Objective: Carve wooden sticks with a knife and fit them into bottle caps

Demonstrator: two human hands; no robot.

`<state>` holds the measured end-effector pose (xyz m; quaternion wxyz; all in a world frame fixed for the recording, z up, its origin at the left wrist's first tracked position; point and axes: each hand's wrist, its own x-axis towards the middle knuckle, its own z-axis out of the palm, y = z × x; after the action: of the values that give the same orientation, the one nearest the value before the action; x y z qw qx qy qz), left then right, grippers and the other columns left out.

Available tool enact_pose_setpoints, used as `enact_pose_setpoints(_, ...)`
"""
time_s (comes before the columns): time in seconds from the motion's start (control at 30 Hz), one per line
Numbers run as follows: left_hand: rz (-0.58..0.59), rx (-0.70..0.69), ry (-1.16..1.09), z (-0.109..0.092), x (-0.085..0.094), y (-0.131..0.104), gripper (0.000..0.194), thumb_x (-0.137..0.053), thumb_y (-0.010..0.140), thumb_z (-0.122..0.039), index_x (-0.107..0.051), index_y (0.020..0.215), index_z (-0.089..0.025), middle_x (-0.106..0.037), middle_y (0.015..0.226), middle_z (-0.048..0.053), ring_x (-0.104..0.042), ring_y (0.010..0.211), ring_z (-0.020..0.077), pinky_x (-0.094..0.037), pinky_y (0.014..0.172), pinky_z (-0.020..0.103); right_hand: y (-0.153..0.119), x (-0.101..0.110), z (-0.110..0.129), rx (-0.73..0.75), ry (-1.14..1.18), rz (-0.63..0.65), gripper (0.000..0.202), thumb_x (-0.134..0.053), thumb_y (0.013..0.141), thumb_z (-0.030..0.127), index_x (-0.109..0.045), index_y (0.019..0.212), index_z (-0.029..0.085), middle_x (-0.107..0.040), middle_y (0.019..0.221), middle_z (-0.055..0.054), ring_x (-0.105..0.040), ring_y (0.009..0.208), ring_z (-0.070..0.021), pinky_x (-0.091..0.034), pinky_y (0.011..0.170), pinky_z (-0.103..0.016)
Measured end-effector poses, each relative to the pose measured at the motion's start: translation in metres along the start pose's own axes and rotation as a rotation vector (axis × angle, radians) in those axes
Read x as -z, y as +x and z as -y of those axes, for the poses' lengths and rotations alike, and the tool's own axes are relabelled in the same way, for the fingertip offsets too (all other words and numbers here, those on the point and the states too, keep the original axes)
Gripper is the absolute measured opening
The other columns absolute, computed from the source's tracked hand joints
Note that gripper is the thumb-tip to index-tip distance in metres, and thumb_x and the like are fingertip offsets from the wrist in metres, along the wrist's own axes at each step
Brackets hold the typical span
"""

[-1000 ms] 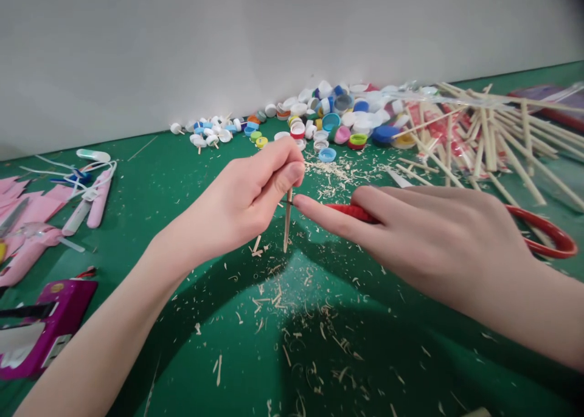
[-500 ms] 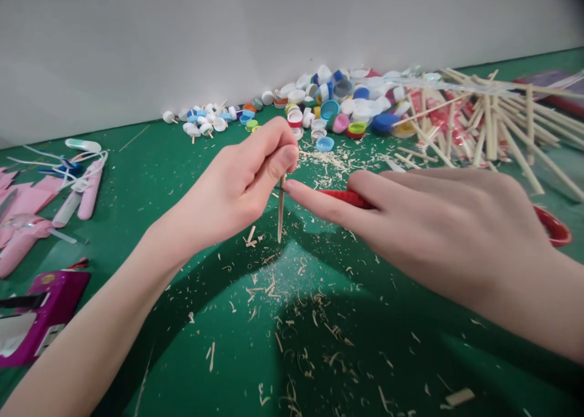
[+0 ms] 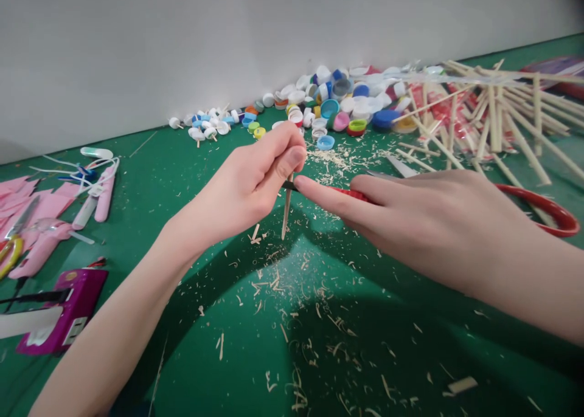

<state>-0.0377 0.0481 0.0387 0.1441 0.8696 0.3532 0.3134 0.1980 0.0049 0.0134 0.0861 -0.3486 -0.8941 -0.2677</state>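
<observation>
Near the middle of the view, my left hand is closed around a thin wooden stick, whose tapered lower end points down toward the table. My right hand grips a red-handled knife, index finger stretched along it. The knife's dark blade crosses the stick just below my left thumb and touches it. Behind my right hand lie scissors with a red handle loop and silver blades, partly hidden by that hand. Wood shavings are scattered beneath both hands.
Bottle caps in many colours are heaped against the wall, with several white caps on sticks to their left. Wooden sticks pile up at right. A purple power strip, pink glue gun and yellow-handled scissors lie left.
The view has shifted slightly, showing more of the things at left. The blade stays against the stick, its dark part showing more now. The stick leans a little more.
</observation>
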Motion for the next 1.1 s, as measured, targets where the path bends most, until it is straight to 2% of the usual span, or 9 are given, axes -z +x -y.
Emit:
enact_pose_setpoints(0.1, 0.006, -0.007, -0.007, 0.000, 0.000, 0.001, 0.030, -0.037, 0.104, -0.044, -0.048, 0.085, -0.024, -0.055, 0.076, -0.002, -0.054, 0.063, 0.0097, -0.050, 0.060, 0.025, -0.003, -0.006, -0.001, -0.002, -0.011, -0.086, 0.081, -0.036, 0.086, 0.005, -0.017, 0.161, 0.029, -0.049, 0.065, 0.005, -0.019, 0.050, -0.0153, -0.013, 0.052, -0.032)
enact_pose_setpoints(0.37, 0.010, 0.040, -0.006, 0.002, -0.003, 0.005, 0.025, -0.041, 0.103, -0.037, -0.052, 0.087, -0.023, -0.055, 0.078, 0.000, -0.051, 0.066, 0.0108, -0.046, 0.064, 0.027, -0.004, -0.010, -0.003, 0.002, 0.005, -0.057, 0.076, -0.040, 0.094, 0.013, -0.008, 0.162, 0.028, -0.045, 0.071, 0.007, -0.011, 0.053, -0.0127, -0.015, 0.051, -0.030)
enact_pose_setpoints(0.6, 0.025, -0.017, -0.036, 0.010, -0.005, 0.008, 0.032, -0.038, 0.103, -0.048, -0.053, 0.088, -0.023, -0.056, 0.083, 0.001, -0.054, 0.076, 0.0122, -0.050, 0.074, 0.032, 0.001, -0.012, -0.002, -0.017, 0.115, -0.041, 0.053, -0.032, 0.105, 0.028, -0.029, 0.159, 0.027, -0.040, 0.069, 0.006, -0.017, 0.052, -0.0100, -0.017, 0.049, -0.025)
enact_pose_setpoints(0.73, 0.050, 0.001, -0.032, 0.008, -0.002, 0.007, 0.034, -0.035, 0.102, -0.049, -0.050, 0.088, -0.021, -0.053, 0.081, 0.001, -0.047, 0.074, 0.0095, -0.049, 0.078, 0.029, 0.003, -0.009, -0.002, -0.030, 0.182, -0.022, 0.053, -0.023, 0.108, 0.032, -0.030, 0.160, 0.028, -0.042, 0.070, 0.005, -0.020, 0.052, -0.0097, -0.017, 0.049, -0.025)
enact_pose_setpoints(0.83, 0.061, 0.034, -0.021, 0.005, 0.000, 0.006, 0.036, -0.035, 0.102, -0.049, -0.049, 0.089, -0.019, -0.054, 0.082, 0.001, -0.046, 0.074, 0.0084, -0.048, 0.076, 0.027, 0.003, -0.011, 0.000, -0.053, 0.190, -0.010, 0.054, -0.026, 0.107, 0.034, -0.027, 0.160, 0.030, -0.043, 0.069, 0.005, -0.024, 0.051, -0.0098, -0.017, 0.049, -0.026)
enact_pose_setpoints(0.93, 0.042, 0.015, -0.038, 0.003, 0.003, 0.003, 0.035, -0.037, 0.103, -0.047, -0.051, 0.088, -0.020, -0.055, 0.082, 0.002, -0.046, 0.072, 0.0091, -0.048, 0.071, 0.028, -0.001, -0.019, 0.011, -0.004, 0.204, 0.002, 0.059, -0.036, 0.101, 0.025, -0.029, 0.159, 0.030, -0.047, 0.069, 0.005, -0.024, 0.048, -0.0102, -0.014, 0.047, -0.026)
enact_pose_setpoints(0.97, 0.032, 0.012, -0.039, 0.003, 0.004, 0.001, 0.034, -0.038, 0.103, -0.047, -0.053, 0.087, -0.021, -0.056, 0.082, 0.002, -0.046, 0.071, 0.0096, -0.047, 0.070, 0.028, -0.004, -0.023, 0.016, 0.116, 0.245, 0.049, 0.066, -0.039, 0.094, 0.014, -0.031, 0.158, 0.029, -0.050, 0.070, 0.005, -0.024, 0.047, -0.0098, -0.012, 0.046, -0.027)
enact_pose_setpoints(1.0, 0.023, 0.010, -0.034, 0.003, 0.006, -0.002, 0.033, -0.038, 0.103, -0.046, -0.054, 0.088, -0.021, -0.056, 0.082, 0.002, -0.047, 0.071, 0.0101, -0.047, 0.069, 0.028, -0.008, -0.027, 0.021, 0.128, 0.244, 0.054, 0.074, -0.039, 0.086, 0.004, -0.033, 0.157, 0.027, -0.051, 0.069, 0.005, -0.020, 0.046, -0.0105, -0.011, 0.048, -0.030)
enact_pose_setpoints(1.1, -0.003, 0.022, -0.001, 0.007, 0.012, -0.010, 0.030, -0.039, 0.104, -0.042, -0.057, 0.092, -0.022, -0.058, 0.083, 0.003, -0.049, 0.073, 0.0108, -0.045, 0.069, 0.029, -0.015, -0.037, 0.032, 0.168, 0.249, 0.094, 0.082, -0.042, 0.083, 0.003, -0.024, 0.160, 0.025, -0.053, 0.072, 0.005, -0.023, 0.045, -0.0114, -0.009, 0.050, -0.033)
